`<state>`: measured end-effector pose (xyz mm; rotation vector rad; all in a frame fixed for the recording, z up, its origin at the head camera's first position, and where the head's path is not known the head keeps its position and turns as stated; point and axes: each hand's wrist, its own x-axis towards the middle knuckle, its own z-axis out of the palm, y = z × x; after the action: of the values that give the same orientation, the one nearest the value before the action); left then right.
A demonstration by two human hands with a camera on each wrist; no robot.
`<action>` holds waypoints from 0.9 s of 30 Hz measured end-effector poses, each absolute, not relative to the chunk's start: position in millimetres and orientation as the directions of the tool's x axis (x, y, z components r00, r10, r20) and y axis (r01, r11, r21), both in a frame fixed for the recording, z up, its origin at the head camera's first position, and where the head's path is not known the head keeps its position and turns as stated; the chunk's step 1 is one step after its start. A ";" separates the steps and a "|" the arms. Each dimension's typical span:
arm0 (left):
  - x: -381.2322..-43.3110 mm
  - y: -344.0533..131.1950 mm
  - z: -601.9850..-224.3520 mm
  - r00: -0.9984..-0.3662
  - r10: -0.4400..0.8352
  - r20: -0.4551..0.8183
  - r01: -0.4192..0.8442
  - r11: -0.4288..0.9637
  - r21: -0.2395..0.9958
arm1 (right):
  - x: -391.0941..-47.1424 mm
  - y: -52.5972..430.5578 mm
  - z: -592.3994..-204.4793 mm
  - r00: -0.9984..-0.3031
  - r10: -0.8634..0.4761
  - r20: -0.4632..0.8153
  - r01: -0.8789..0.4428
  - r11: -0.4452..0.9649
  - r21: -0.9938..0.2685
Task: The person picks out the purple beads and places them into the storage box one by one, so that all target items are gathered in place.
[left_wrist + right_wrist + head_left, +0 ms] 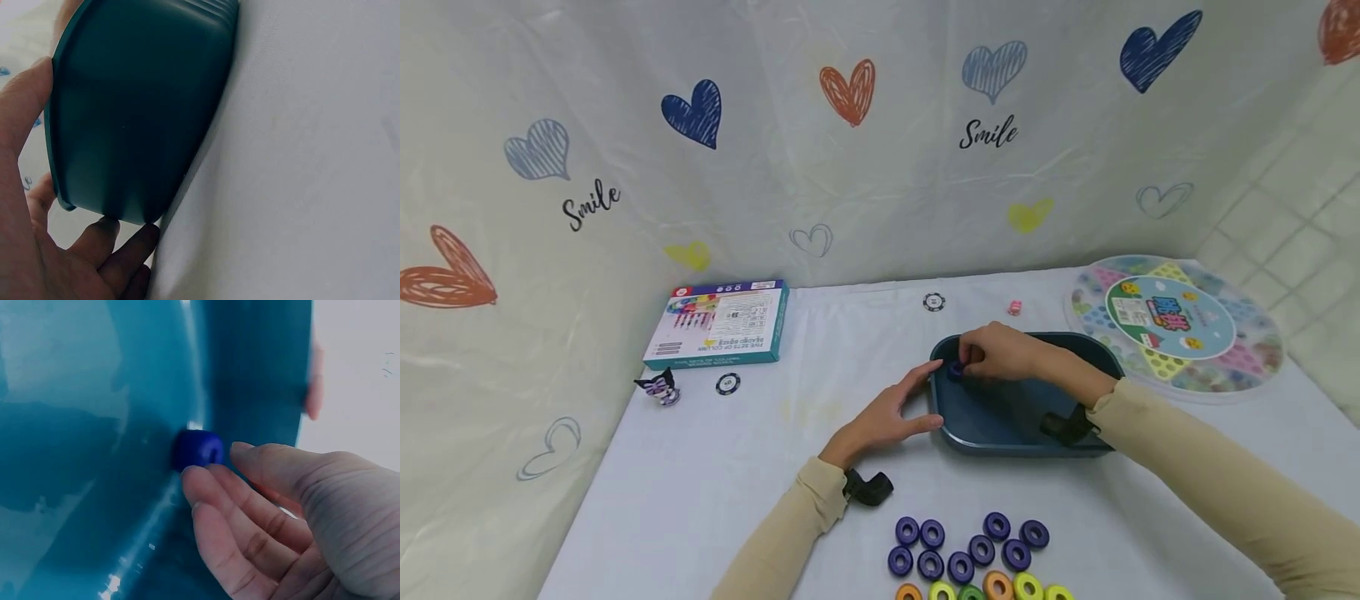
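A dark teal plastic basin point(1000, 417) stands on the white-covered table. Against its left end wall, my left hand point(883, 417) rests with thumb and fingers spread, fingertips touching the rim and outer side point(131, 125). My right hand point(1000, 350) reaches down inside the left end of the basin. A purple ring bead point(197, 450) lies there, where floor meets wall. The fingertips of the right hand point(262, 519) are right at the bead's edge, and a small gap shows between thumb tip and bead.
Several purple ring beads point(960, 567) lie in front of the basin, with orange, yellow and green ones at the frame's edge. A toy box point(722, 325), small figurine point(660, 387) and round chip point(727, 383) stand left. A round game board point(1172, 321) lies back right.
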<state>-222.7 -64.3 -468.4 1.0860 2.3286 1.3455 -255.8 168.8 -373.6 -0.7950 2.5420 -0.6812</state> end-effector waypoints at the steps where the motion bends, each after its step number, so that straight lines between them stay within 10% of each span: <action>1: -222.5 -64.3 -467.9 -0.698 0.701 0.145 0.478 0.306 0.823 | -253.7 170.1 -370.2 -0.767 -0.607 -0.211 -0.424 0.724 -0.544; 15: -214.0 -64.5 -451.3 -0.704 0.696 0.139 0.468 0.308 0.828 | -159.5 186.9 -344.8 -0.781 -0.625 -0.019 -0.538 0.687 -0.489; 27: -217.7 -63.5 -457.9 -0.695 0.702 0.154 0.486 0.301 0.820 | -96.7 206.7 -379.7 -0.767 -0.615 -0.182 -0.391 0.673 -0.628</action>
<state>-217.7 -63.5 -457.9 1.0895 2.3347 1.3438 -96.7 206.7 -379.7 -0.7892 2.5082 -0.8158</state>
